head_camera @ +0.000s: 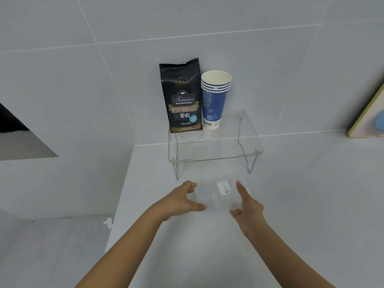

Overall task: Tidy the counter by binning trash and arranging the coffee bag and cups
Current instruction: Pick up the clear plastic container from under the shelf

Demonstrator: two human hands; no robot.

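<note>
**Clear plastic box framed by two hands on a white bench**

Clear plastic is showing between two bare hands: a see-through box (pixel 220 196) with a small white label (pixel 224 188) is lying on the white bench (pixel 311 204). What it is holding, if anything, cannot be told. The left hand (pixel 182 201) is sitting at the box's left side with fingers spread apart; the right hand (pixel 248 206) is standing open at its right side. Whether either is actually touching the box is unclear.

Behind them, one clear acrylic riser shelf (pixel 247 138) is standing against the tiled wall (pixel 104 80). It is carrying one black coffee bag (pixel 182 98), upright, and just beside it on the right a nested stack of blue paper cups (pixel 215 98), with four rims showing and the top cup looking empty.
</note>
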